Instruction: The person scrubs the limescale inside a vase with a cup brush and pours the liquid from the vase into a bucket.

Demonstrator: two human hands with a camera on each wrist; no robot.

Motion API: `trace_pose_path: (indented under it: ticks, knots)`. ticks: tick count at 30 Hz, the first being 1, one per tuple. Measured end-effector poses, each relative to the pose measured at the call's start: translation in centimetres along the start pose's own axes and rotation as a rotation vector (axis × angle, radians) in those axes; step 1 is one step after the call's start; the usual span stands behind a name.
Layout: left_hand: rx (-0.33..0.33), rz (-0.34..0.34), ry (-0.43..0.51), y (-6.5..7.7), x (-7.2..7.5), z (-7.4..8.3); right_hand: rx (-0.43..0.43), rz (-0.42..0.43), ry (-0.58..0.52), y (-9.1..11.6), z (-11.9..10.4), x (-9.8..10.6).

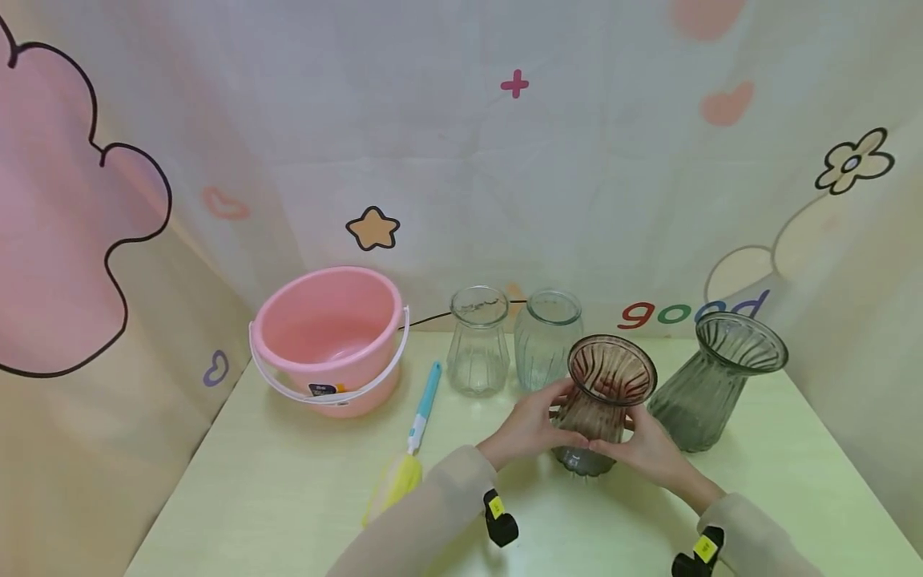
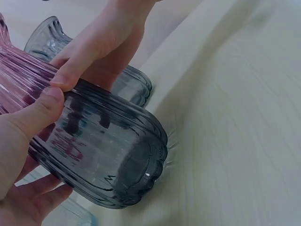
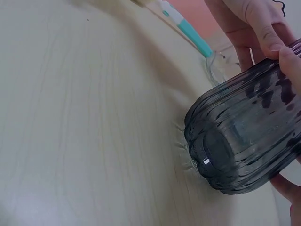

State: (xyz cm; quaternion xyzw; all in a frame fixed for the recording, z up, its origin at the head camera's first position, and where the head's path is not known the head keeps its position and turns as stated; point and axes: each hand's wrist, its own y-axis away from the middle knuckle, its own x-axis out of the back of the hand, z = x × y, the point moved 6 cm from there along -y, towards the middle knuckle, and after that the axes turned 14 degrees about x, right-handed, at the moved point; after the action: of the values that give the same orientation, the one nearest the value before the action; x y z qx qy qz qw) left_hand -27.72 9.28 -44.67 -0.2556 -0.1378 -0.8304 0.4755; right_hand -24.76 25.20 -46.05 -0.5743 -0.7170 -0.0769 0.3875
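Note:
A ribbed glass vase [image 1: 604, 413], with a flared pinkish-brown rim and a greyish base, stands slightly tilted between both hands. From its left side my left hand [image 1: 532, 421] grips the body, thumb across the front. My right hand [image 1: 654, 455] holds the opposite side, and the two thumbs meet at the tips. The left wrist view shows the vase's grey base [image 2: 136, 160] close to the table; whether it touches is hard to tell. Just right of the right hand is a grey ribbed vase [image 1: 703, 401]. Behind the held vase stands a clear bluish jar [image 1: 544, 344].
A clear glass vase [image 1: 478, 353] stands left of the bluish jar. Farther left is a pink bucket [image 1: 360, 385] with a white handle. A blue-handled brush [image 1: 425, 405] with a yellow sponge head lies on the pale table [image 1: 252, 481]. A printed curtain [image 1: 447, 160] hangs behind.

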Motion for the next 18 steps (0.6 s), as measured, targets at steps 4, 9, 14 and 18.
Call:
trace_pose_path:
  ticks: [4,9,14,18]
  knots:
    - [0.044,-0.012,0.006,-1.2,-0.5,-0.2,-0.003,0.02,-0.008,-0.2,0.7,0.6]
    - [0.061,-0.016,0.028,-2.3,-0.7,0.0,-0.024,0.043,-0.044,-0.4,1.6,1.1]
    - [0.122,-0.003,0.073,-3.0,-1.2,-0.3,-0.032,0.057,-0.06,-0.6,2.2,1.4]
    - [0.225,0.034,0.092,-3.1,-1.6,-1.1,-0.066,0.083,-0.04,-0.9,2.7,1.7]
